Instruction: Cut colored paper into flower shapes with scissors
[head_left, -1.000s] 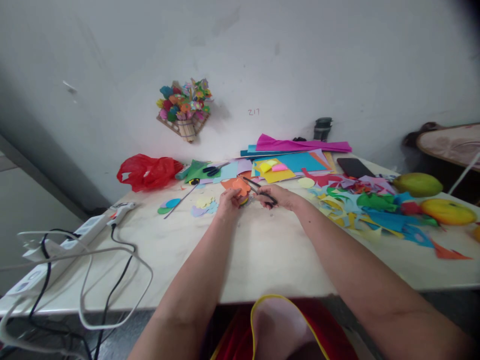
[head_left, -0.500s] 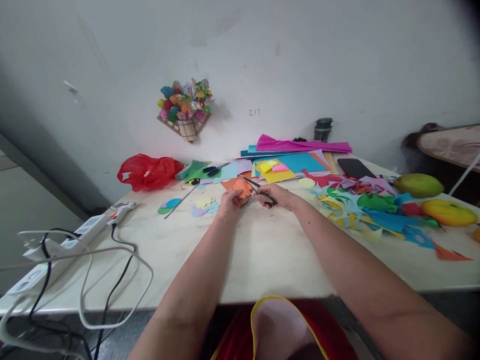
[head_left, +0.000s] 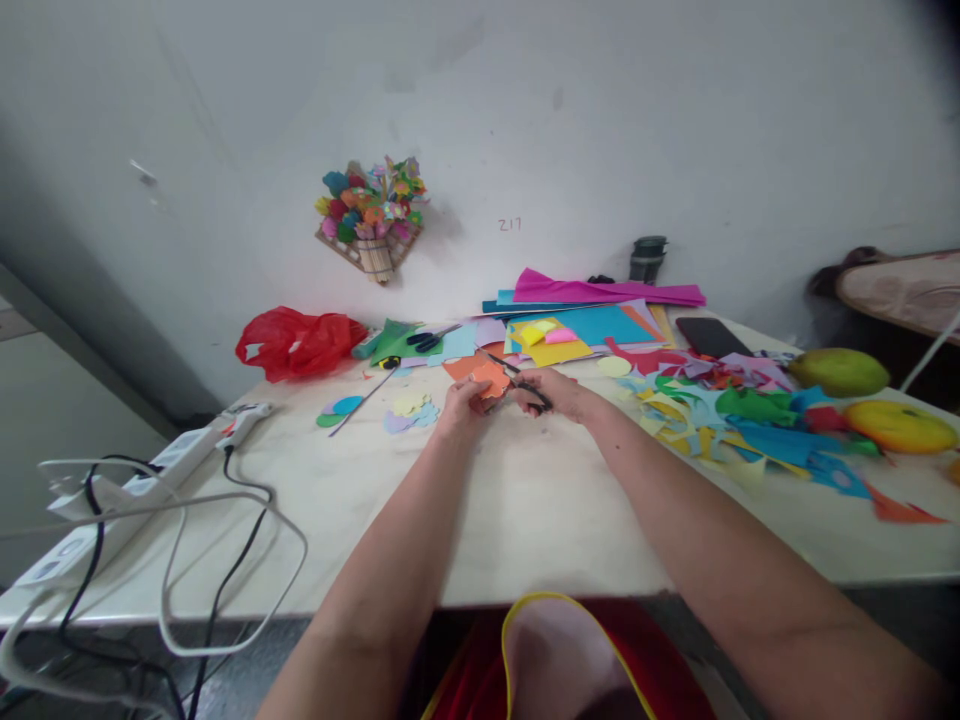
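My left hand [head_left: 464, 399] pinches a small orange paper piece [head_left: 492, 379] with a rounded, wavy edge. In my right hand [head_left: 553, 392] is a pair of black-handled scissors [head_left: 530, 394], fingers closed round the handles. The blades lie against the right edge of the orange piece; whether they are apart there is too small to tell. Behind it, a flat orange sheet [head_left: 459, 368] rests on the table. To the left of my left hand lie pale yellow, blue and lilac paper cut-outs [head_left: 411, 412].
Colourful paper scraps [head_left: 757, 410] cover the table's right side, beside green-yellow fruit [head_left: 840, 371] and a dark phone [head_left: 711, 337]. Paper sheets [head_left: 600, 327] are stacked at the back. A second pair of scissors [head_left: 427, 341], a red plastic bag [head_left: 298, 343] and power strips with cables [head_left: 112, 520] are leftward.
The orange piece has turned and shifted slightly right and down in my left hand. The scissor blades now meet its right edge lower down. My arms have barely moved.
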